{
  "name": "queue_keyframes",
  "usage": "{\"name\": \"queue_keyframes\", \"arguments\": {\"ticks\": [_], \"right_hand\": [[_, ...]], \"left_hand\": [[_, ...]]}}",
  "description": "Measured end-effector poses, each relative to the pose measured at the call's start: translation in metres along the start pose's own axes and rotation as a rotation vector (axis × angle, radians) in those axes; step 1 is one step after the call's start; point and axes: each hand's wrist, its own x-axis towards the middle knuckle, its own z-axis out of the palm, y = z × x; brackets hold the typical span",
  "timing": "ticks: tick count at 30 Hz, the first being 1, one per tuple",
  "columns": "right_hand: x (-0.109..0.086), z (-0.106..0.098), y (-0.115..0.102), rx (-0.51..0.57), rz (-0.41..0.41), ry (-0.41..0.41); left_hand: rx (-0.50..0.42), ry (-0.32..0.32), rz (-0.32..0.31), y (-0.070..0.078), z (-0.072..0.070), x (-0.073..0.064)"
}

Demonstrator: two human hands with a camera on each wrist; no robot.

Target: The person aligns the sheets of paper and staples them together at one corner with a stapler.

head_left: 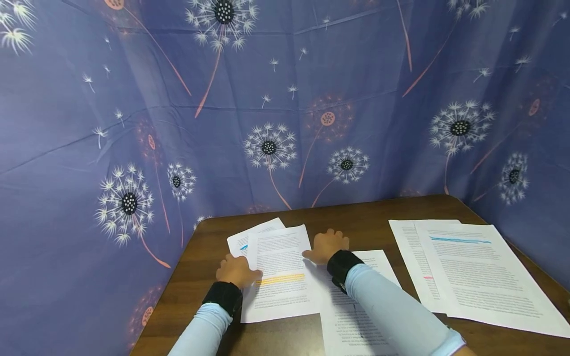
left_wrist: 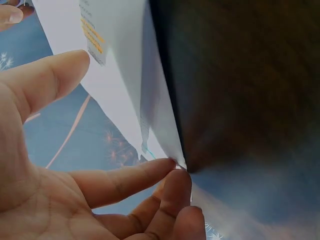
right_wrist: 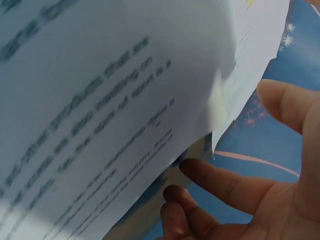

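Note:
A printed sheet with a yellow-orange highlighted band (head_left: 280, 254) lies on the table between the two hands. At its left edge is my left hand (head_left: 236, 271), thumb reaching over the paper. In the left wrist view this thumb (left_wrist: 57, 80) stands apart from the fingers, whose tips are right at a paper edge. My right hand (head_left: 328, 246) is by the sheet's upper right edge, thumb toward it and fingers loosely bent. Behind the highlighted sheet, a sheet with a blue mark (head_left: 262, 228) is partly covered. Another printed sheet (head_left: 340, 321) lies beneath the right forearm.
Two overlapping sheets lie on the right: one with a blue highlighted line (head_left: 485, 277), and one below it with a pink mark (head_left: 409, 247). The brown wooden table (head_left: 187, 277) meets a blue dandelion-print cloth (head_left: 213, 148) at the back.

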Motion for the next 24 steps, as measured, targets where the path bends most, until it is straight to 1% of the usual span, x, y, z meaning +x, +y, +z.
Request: {"name": "queue_keyframes", "arguments": {"ticks": [3, 7, 13, 18, 24], "right_hand": [[0.0, 0.005, -0.003, -0.014, -0.01, 0.008], [-0.001, 0.009, -0.007, -0.037, -0.021, 0.04], [-0.002, 0.017, -0.014, -0.077, -0.064, 0.09], [-0.004, 0.022, -0.018, -0.039, -0.075, 0.115], [0.002, 0.026, -0.015, 0.008, -0.039, 0.134]], "left_hand": [[-0.001, 0.012, 0.003, -0.002, 0.004, 0.002], [0.007, 0.028, 0.002, -0.005, 0.01, 0.005], [0.008, 0.032, -0.008, -0.007, 0.007, 0.004], [0.004, 0.019, -0.021, -0.006, 0.002, 0.002], [-0.005, 0.013, -0.031, -0.005, -0.002, 0.0]]}}
